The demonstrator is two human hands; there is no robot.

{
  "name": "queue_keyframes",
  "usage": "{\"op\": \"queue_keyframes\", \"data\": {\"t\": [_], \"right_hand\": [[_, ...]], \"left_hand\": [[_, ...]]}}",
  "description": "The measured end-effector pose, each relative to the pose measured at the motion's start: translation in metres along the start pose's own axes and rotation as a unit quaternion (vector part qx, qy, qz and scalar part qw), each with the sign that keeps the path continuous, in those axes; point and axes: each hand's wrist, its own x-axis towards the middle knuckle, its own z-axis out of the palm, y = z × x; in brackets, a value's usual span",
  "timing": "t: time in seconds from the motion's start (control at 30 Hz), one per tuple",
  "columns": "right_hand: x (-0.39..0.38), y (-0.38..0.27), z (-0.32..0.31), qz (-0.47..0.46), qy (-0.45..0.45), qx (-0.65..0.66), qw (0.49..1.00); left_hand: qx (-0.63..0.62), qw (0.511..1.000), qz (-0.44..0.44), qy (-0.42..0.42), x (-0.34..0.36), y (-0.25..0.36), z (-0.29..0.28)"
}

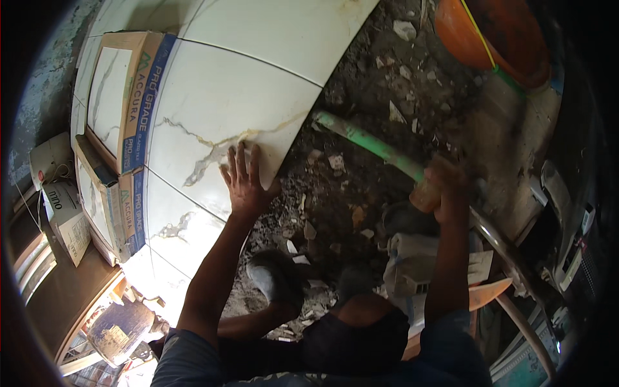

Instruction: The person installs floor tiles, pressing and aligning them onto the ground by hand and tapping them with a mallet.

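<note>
My left hand (245, 184) rests with fingers spread on a white marble-veined floor tile (245, 84), close to its edge beside dark, rubble-strewn soil (329, 213). My right hand (443, 190) is closed on the brownish end of a long green bar-like tool (367, 138), held over the soil to the right of the tile; it is slightly blurred, so its exact kind is unclear. My bent leg and grey-shod foot (271, 277) are below the left hand on the soil.
Boxed tiles (103, 109) stand on the laid tiles at left, beside another carton (64, 219). An orange bucket-like container (461, 35) is at top right. A pale sack (412, 264), a curved metal bar (503, 245) and assorted clutter lie along the right.
</note>
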Motion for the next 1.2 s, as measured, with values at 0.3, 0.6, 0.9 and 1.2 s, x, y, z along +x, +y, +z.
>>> {"op": "queue_keyframes", "data": {"t": [0.3,0.6,0.9,1.2], "right_hand": [[-0.054,-0.048,-0.010,-0.088,0.043,-0.056,0.994],[0.012,0.027,-0.003,-0.104,-0.009,-0.035,0.994],[-0.064,-0.062,-0.025,-0.072,0.013,-0.043,0.996],[0.009,0.020,0.012,-0.079,-0.013,-0.060,0.995]], "left_hand": [[0.028,0.997,-0.057,-0.047,0.016,0.018,-0.013],[0.008,0.999,-0.050,-0.021,0.018,0.013,-0.016],[0.012,0.997,-0.061,-0.038,0.025,0.013,-0.013],[0.000,0.998,-0.065,-0.014,0.028,0.012,-0.013]]}}
